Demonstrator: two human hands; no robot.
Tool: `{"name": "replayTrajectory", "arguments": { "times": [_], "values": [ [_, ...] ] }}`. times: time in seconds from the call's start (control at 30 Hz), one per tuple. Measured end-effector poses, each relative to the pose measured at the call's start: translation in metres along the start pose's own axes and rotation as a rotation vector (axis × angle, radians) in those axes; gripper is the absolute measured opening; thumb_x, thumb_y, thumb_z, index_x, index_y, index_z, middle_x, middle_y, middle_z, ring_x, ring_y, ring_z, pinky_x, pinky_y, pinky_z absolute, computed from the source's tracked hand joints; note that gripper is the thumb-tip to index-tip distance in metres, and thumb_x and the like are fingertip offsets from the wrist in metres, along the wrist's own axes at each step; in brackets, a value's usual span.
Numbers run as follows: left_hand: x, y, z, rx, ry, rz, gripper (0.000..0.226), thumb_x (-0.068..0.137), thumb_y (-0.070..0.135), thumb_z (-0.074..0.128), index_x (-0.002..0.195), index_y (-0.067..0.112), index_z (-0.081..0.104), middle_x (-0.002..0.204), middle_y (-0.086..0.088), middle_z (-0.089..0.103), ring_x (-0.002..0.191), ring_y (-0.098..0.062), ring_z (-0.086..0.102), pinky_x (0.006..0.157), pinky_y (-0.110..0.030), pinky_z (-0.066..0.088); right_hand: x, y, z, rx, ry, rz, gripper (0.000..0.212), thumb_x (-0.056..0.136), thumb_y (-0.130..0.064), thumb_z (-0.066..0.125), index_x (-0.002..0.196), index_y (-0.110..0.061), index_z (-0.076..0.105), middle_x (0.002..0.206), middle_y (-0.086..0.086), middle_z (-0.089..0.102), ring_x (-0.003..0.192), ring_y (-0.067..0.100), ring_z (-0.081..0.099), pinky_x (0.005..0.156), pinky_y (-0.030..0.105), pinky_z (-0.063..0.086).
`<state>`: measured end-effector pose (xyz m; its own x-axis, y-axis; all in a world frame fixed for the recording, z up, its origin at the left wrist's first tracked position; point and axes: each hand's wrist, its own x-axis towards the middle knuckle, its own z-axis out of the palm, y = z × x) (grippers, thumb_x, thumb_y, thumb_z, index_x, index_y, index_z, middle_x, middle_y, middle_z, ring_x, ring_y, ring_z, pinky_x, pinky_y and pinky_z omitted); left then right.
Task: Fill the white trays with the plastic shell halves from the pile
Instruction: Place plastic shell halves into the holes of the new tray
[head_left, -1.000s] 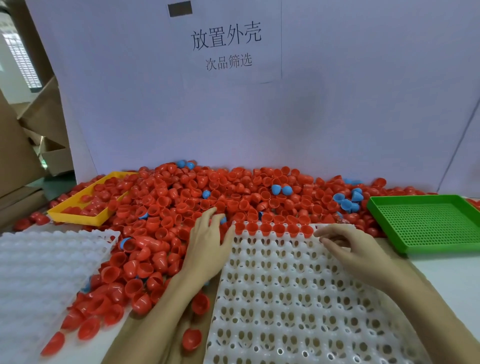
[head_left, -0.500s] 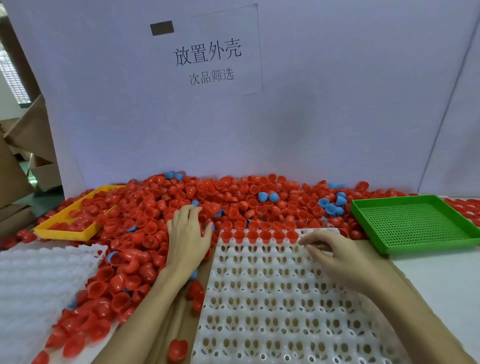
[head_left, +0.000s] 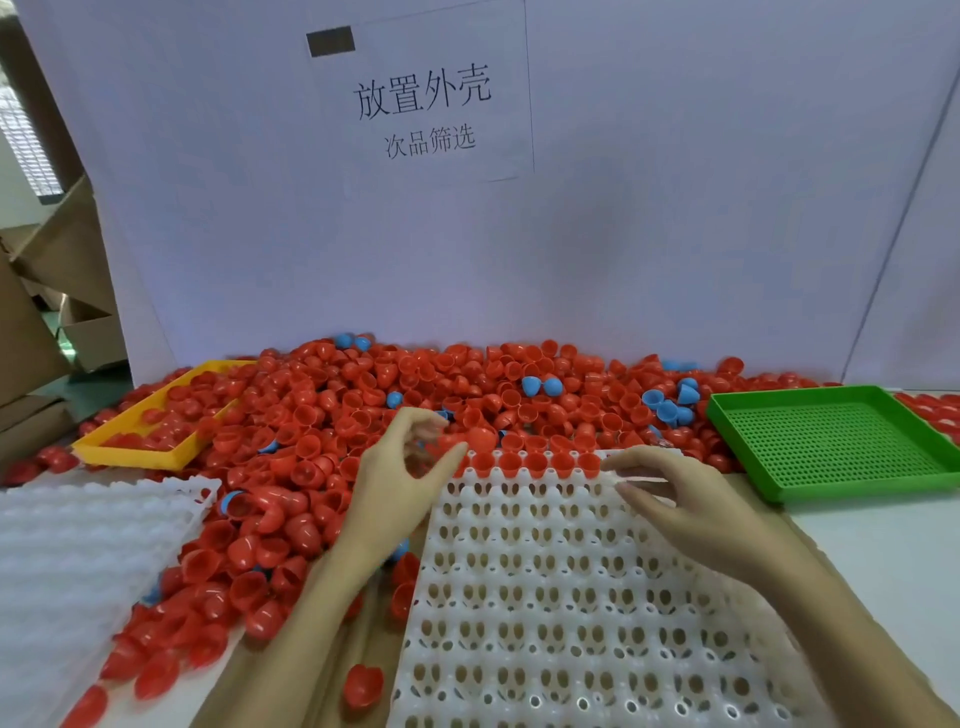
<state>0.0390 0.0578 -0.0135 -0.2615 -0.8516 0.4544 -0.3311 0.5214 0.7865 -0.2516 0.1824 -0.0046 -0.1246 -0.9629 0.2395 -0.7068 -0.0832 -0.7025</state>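
A red shell half (head_left: 470, 440) is pinched by the left hand (head_left: 402, 478) at the white tray's (head_left: 571, 597) far left corner, beside the filled far row. The right hand (head_left: 691, 506), loosely curled and empty, is held further right.

Left fingertips (head_left: 423, 422) blurred (grip unclear)

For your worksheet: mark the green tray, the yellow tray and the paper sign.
green tray (head_left: 831, 441): head view, perforated floor.
yellow tray (head_left: 135, 456): head view, near rim.
paper sign (head_left: 423, 98): head view, large printed characters.
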Motion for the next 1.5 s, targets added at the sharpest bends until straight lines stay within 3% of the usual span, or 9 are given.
{"name": "replayTrajectory", "arguments": {
  "times": [0.1, 0.27, 0.47, 0.7, 0.87, 1.0, 1.13, 1.3, 1.5],
  "values": [
    [-0.018, 0.017, 0.014, 0.034, -0.049, 0.146, 0.039, 0.091, 0.036, 0.08, 0.127, 0.038, 0.064, 0.119, 0.028, 0.065, 0.097, -0.005, 0.071, 0.09, -0.009, 0.049, -0.003, -0.014, 0.0, 0.083, -0.084, -0.046, 0.037, 0.099, -0.022, 0.069, 0.134, -0.034, 0.063, 0.127, -0.02, 0.068, 0.119, -0.007, 0.063, 0.104, 0.027, 0.055],
    [-0.034, 0.034, 0.026, 0.02, -0.068, 0.318, 0.039, 0.094, 0.032, 0.078, 0.131, 0.035, 0.065, 0.121, 0.022, 0.067, 0.101, -0.006, 0.071, 0.095, -0.013, 0.049, -0.015, -0.042, 0.015, 0.274, -0.199, -0.062, 0.056, 0.086, -0.048, 0.075, 0.139, -0.045, 0.057, 0.126, -0.018, 0.069, 0.117, -0.002, 0.067, 0.095, 0.025, 0.059],
    [-0.044, 0.042, 0.031, -0.004, -0.08, 0.367, 0.03, 0.094, 0.028, 0.078, 0.12, 0.031, 0.064, 0.116, 0.016, 0.065, 0.098, -0.012, 0.07, 0.091, -0.016, 0.049, -0.017, -0.053, 0.034, 0.244, -0.043, -0.194, 0.024, 0.095, -0.023, 0.076, 0.116, -0.034, 0.071, 0.105, -0.017, 0.073, 0.094, 0.011, 0.074, 0.076, 0.03, 0.063],
    [-0.046, 0.045, 0.028, -0.123, -0.14, 0.204, 0.03, 0.094, 0.029, 0.078, 0.121, 0.034, 0.067, 0.108, 0.017, 0.072, 0.098, -0.012, 0.072, 0.091, -0.013, 0.049, -0.018, -0.053, 0.035, 0.08, 0.135, -0.297, 0.028, 0.088, -0.025, 0.082, 0.11, -0.035, 0.068, 0.103, -0.02, 0.069, 0.1, 0.007, 0.069, 0.075, 0.021, 0.058],
    [-0.042, 0.043, 0.027, -0.243, -0.261, 0.04, 0.038, 0.103, 0.027, 0.065, 0.139, 0.036, 0.064, 0.102, 0.014, 0.075, 0.098, -0.012, 0.073, 0.092, -0.022, 0.055, -0.02, -0.059, 0.035, 0.148, 0.104, -0.304, 0.035, 0.093, -0.051, 0.066, 0.124, -0.036, 0.061, 0.113, -0.021, 0.066, 0.106, 0.009, 0.068, 0.077, 0.022, 0.058],
    [-0.043, 0.044, 0.025, -0.356, -0.384, -0.026, 0.039, 0.109, 0.03, 0.054, 0.147, 0.037, 0.057, 0.101, 0.006, 0.071, 0.087, -0.015, 0.069, 0.091, -0.028, 0.056, -0.02, -0.06, 0.039, 0.147, 0.1, -0.332, 0.028, 0.106, -0.035, 0.049, 0.127, -0.031, 0.067, 0.113, -0.018, 0.066, 0.101, 0.012, 0.07, 0.076, 0.024, 0.058],
    [-0.046, 0.045, 0.031, -0.622, -0.441, -0.184, 0.035, 0.107, 0.041, 0.052, 0.132, 0.018, 0.06, 0.1, -0.007, 0.069, 0.079, -0.023, 0.061, 0.08, -0.034, 0.055, -0.02, -0.057, 0.044, 0.074, 0.105, -0.312, 0.023, 0.101, -0.012, 0.065, 0.117, -0.026, 0.073, 0.107, -0.013, 0.062, 0.096, 0.013, 0.065, 0.075, 0.019, 0.054],
    [-0.046, 0.044, 0.038, -0.684, -0.439, -0.275, 0.042, 0.108, 0.044, 0.044, 0.105, 0.011, 0.07, 0.08, -0.006, 0.062, 0.068, -0.018, 0.056, 0.067, -0.03, 0.053, -0.023, -0.063, 0.049, 0.107, 0.137, -0.287, 0.013, 0.096, -0.023, 0.072, 0.095, -0.036, 0.071, 0.098, -0.014, 0.059, 0.092, 0.017, 0.063, 0.073, 0.021, 0.053],
    [-0.041, 0.039, 0.036, -0.759, -0.407, -0.261, 0.025, 0.102, 0.034, 0.066, 0.122, 0.018, 0.069, 0.104, -0.003, 0.071, 0.081, -0.027, 0.068, 0.08, -0.039, 0.059, -0.021, -0.061, 0.049, 0.112, 0.187, -0.238, 0.01, 0.095, -0.023, 0.074, 0.094, -0.032, 0.072, 0.096, -0.012, 0.06, 0.089, 0.017, 0.063, 0.072, 0.023, 0.054]
  ]
}}
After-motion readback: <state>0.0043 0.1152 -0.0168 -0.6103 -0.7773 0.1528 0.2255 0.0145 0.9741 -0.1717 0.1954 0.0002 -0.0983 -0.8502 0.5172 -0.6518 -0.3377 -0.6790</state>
